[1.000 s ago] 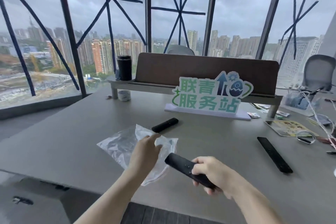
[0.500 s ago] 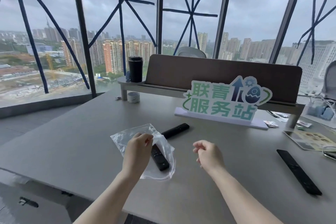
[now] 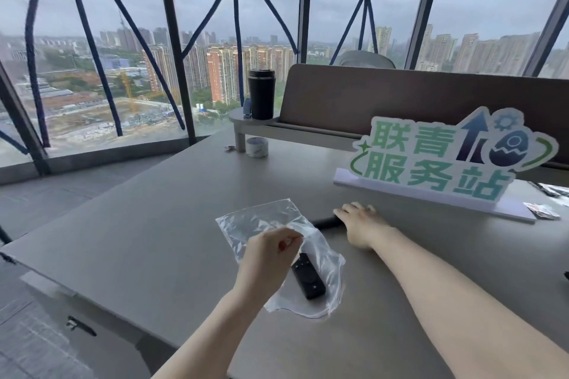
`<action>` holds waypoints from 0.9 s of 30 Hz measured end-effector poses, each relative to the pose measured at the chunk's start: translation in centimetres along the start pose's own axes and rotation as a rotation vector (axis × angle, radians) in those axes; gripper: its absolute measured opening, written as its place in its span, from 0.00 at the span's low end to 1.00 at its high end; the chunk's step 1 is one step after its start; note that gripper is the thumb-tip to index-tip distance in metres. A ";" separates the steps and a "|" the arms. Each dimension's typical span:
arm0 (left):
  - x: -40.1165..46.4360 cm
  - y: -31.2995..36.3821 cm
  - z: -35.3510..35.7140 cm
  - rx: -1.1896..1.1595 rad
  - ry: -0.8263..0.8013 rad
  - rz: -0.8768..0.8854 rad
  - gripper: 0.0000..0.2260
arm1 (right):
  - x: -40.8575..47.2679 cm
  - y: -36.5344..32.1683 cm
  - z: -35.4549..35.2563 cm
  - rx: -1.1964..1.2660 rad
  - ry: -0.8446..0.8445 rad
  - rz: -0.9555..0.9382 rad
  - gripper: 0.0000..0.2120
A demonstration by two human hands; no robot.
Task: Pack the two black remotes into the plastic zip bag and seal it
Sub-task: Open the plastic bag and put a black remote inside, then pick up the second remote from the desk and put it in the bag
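Observation:
A clear plastic zip bag [image 3: 264,221] lies on the grey table [image 3: 147,243], with one black remote [image 3: 308,280] inside it. My left hand [image 3: 271,251] pinches the bag's open edge and holds it up. Just beyond the bag lies the second black remote [image 3: 324,221], mostly covered by my right hand [image 3: 360,223], which rests flat on its far end with fingers spread. Whether those fingers grip the remote is not visible.
A green and white sign [image 3: 443,160] stands on a white base behind my right hand. At the back left, a black tumbler [image 3: 261,94] sits on a grey shelf, with a tape roll [image 3: 257,147] beneath. Small packets [image 3: 543,211] lie at the right. The table's left edge drops to floor.
My right hand put the first remote into the bag, let it go, then reached forward onto the second remote. My left hand kept holding the bag's edge. The view shifted left.

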State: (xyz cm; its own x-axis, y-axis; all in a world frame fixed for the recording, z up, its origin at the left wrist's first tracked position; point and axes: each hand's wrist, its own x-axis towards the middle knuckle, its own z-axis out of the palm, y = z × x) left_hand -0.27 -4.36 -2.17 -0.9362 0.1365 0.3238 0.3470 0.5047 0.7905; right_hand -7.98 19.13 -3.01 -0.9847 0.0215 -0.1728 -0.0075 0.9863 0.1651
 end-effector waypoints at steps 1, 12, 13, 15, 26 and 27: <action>0.1 0.1 0.2 -0.013 -0.006 -0.015 0.05 | -0.5 0.2 0.1 -0.017 0.015 0.003 0.28; -0.3 7.1 4.4 -0.181 -0.062 -0.041 0.06 | -21.7 4.9 0.9 1.175 0.337 0.237 0.05; -0.4 8.0 4.9 -0.178 -0.063 -0.025 0.07 | -24.1 5.1 0.3 1.220 0.308 0.218 0.06; -0.8 9.7 5.8 -0.166 -0.076 0.003 0.08 | -27.5 5.3 -0.3 1.221 0.227 0.197 0.09; -3.8 11.2 6.8 -0.110 -0.061 0.034 0.09 | -23.4 0.0 3.0 1.421 0.366 0.296 0.12; -3.8 10.8 6.7 -0.097 -0.053 0.030 0.09 | -24.0 1.2 3.8 1.381 0.407 0.360 0.11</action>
State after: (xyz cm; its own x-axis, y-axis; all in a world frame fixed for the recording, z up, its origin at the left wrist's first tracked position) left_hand 6.66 6.24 1.66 -0.9262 0.1963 0.3220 0.3760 0.4155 0.8283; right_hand 16.30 20.47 -2.36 -0.8796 0.4757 -0.0081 0.1788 0.3147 -0.9322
